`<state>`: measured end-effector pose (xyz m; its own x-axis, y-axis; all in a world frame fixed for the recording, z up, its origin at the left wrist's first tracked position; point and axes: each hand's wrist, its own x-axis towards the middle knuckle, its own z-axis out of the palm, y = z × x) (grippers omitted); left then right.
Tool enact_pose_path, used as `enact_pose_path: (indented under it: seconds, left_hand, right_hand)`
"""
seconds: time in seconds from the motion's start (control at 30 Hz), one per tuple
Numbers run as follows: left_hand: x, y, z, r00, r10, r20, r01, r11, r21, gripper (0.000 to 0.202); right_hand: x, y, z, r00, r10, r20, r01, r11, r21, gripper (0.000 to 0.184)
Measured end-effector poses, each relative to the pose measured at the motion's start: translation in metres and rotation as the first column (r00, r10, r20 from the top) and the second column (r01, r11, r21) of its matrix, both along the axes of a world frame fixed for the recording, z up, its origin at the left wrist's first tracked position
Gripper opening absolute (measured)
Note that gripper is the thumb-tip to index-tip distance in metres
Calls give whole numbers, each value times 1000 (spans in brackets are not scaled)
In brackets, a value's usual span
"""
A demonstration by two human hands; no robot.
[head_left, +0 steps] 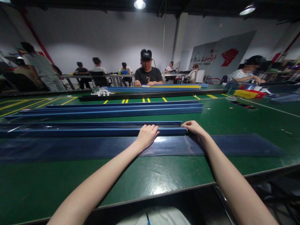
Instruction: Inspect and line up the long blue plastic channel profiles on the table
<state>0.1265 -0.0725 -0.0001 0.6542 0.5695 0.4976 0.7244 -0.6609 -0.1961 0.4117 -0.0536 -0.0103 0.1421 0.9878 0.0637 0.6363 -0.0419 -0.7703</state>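
A long blue plastic channel strip (93,132) lies across the green table in front of me. My left hand (148,134) is closed over its near wall, fingers curled across the top edge. At the strip's right end, my right hand (192,127) has its thumb and fingers pinched together; whatever is between them is too small to make out. Nearer to me lies a flat, clear bluish plastic sheet (239,145), running left to right under both wrists.
More blue strips (117,111) lie parallel behind. Beyond them are a long black strip (150,93), a yellow strip (178,86) and crumpled clear plastic (102,91). A phone (243,105) rests at the right. A person (148,73) sits opposite; another (248,70) works at the right.
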Motion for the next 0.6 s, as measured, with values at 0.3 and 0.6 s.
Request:
enact_pose_path:
  seconds: [0.3, 0.6]
  left_hand:
    - [0, 0, 0, 1000, -9, 4, 9, 1000, -26, 19]
    - [1, -1, 12, 997, 40, -61, -47, 991, -122, 25]
  right_hand:
    - [1, 2, -2, 1000, -27, -8, 27, 1000, 8, 19]
    - [-2, 0, -1, 1000, -21, 3, 21, 1000, 11, 20]
